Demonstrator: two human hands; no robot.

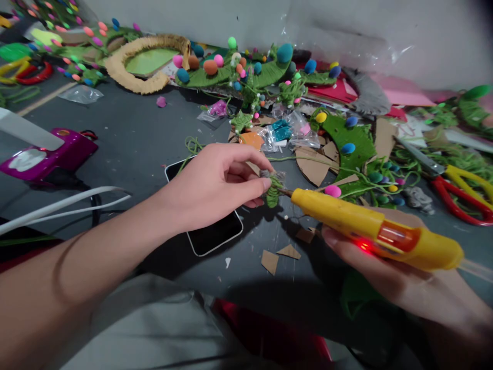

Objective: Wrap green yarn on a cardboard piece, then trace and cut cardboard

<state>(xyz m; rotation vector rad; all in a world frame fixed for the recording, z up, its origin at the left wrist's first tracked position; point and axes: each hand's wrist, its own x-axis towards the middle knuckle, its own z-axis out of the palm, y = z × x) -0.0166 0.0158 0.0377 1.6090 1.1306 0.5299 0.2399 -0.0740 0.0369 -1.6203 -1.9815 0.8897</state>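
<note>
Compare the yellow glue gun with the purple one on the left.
The yellow glue gun is gripped in the right hand, nozzle at the green yarn piece pinched by the left hand; the purple glue gun lies unheld on the grey table. The yellow one shows a red light. Both are glossy plastic.

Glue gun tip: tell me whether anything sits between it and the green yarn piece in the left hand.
Nothing visible does. The glue gun, held in the right hand, has its nozzle right at the green yarn piece pinched in the left hand. The phone lies flat below the left hand, out of that line.
</note>
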